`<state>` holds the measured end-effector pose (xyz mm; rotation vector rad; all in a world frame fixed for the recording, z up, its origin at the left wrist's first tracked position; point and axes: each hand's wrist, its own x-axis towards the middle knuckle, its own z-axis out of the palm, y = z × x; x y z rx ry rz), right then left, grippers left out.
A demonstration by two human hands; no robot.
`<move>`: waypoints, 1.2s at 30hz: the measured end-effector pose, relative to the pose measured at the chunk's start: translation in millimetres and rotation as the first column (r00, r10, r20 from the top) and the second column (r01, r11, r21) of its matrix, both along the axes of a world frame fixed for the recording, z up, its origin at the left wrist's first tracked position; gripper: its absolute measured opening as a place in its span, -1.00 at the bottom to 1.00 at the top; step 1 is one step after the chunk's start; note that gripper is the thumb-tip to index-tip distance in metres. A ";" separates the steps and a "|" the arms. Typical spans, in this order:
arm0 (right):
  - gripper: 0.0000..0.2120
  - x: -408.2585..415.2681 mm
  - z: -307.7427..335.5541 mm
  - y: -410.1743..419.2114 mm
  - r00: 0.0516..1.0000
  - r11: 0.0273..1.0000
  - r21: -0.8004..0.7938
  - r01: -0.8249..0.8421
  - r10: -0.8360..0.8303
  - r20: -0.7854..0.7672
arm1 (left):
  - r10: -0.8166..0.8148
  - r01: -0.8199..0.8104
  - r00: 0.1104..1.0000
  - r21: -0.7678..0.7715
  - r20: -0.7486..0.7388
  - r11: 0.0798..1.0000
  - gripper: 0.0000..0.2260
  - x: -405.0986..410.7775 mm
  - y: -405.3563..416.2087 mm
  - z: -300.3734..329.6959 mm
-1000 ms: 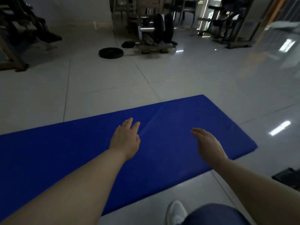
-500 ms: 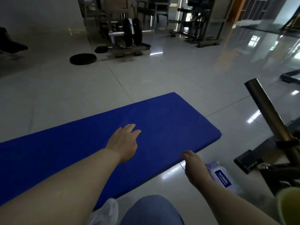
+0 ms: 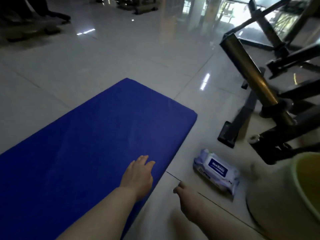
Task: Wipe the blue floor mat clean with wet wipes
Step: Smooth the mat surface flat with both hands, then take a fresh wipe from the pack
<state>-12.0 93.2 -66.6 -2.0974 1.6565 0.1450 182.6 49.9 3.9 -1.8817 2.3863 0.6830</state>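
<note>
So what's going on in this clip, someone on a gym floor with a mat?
A person is crouched beside a blue floor mat on a tiled floor. The left hand is spread over the mat's near edge, holding nothing. The right hand is low over the tiles, short of a pack of wet wipes lying on the floor just right of the mat; its fingers look curled, holding nothing. No wipe is out yet. A yellow-green bin stands right of the pack.
</note>
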 end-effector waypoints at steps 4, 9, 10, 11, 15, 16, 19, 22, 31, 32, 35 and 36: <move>-0.68 9.4 -37.8 -1.8 0.999 0.998 -0.046 0.037 -0.036 0.024 | -0.060 0.061 0.997 0.029 -0.057 0.998 -0.56 -14.4 -11.2 -41.7; -0.89 29.7 -90.1 -1.0 0.993 0.994 -0.023 0.103 -0.101 0.053 | -0.083 0.091 0.991 0.070 -0.103 0.993 -0.55 -23.0 -22.6 -75.2; -0.84 29.9 -99.1 1.9 0.995 0.995 -0.002 0.101 -0.101 0.016 | -0.091 0.100 0.989 0.072 -0.113 0.992 -0.55 -28.1 -26.2 -80.0; -0.76 30.8 -108.1 5.6 0.994 0.994 0.028 0.105 -0.104 -0.008 | -0.097 0.106 0.988 0.075 -0.120 0.992 -0.55 -30.8 -28.1 -82.3; -0.37 31.6 -129.3 12.8 0.982 0.971 0.149 0.185 -0.188 0.008 | -0.146 0.157 0.982 0.084 -0.121 0.984 -0.56 -47.8 -43.0 -98.6; -0.32 30.7 -124.6 10.5 0.982 0.969 0.157 0.189 -0.187 -0.025 | -0.161 0.172 0.980 0.087 -0.118 0.981 -0.57 -53.4 -47.1 -103.4; -0.26 11.3 -99.6 -5.7 0.988 0.960 0.243 0.141 -0.151 0.025 | -0.210 0.220 0.970 0.077 -0.119 0.972 -0.58 -75.9 -54.3 -110.0; -0.33 -16.7 -75.1 -12.0 0.950 0.965 0.178 0.193 -0.229 0.212 | -0.271 0.276 0.953 0.022 -0.136 0.961 -0.58 -100.0 -62.3 -111.2; -0.61 -112.5 -39.8 -8.9 0.782 0.786 -0.081 0.614 -0.590 0.200 | -0.586 0.583 0.806 -0.059 -0.090 0.811 -0.52 -197.3 -81.2 -96.2; -0.61 -119.1 -41.4 -7.5 0.780 0.778 -0.090 0.622 -0.603 0.169 | -0.600 0.597 0.796 -0.059 -0.080 0.800 -0.51 -204.6 -79.8 -94.4; -0.59 -132.6 -43.3 -8.0 0.719 0.718 -0.078 0.692 -0.676 0.159 | -0.623 0.619 0.780 -0.080 -0.056 0.782 -0.49 -213.4 -74.8 -90.0; -0.57 -135.2 -44.1 -9.7 0.706 0.706 -0.070 0.705 -0.690 0.160 | -0.624 0.620 0.780 -0.078 -0.050 0.781 -0.49 -213.1 -73.2 -88.5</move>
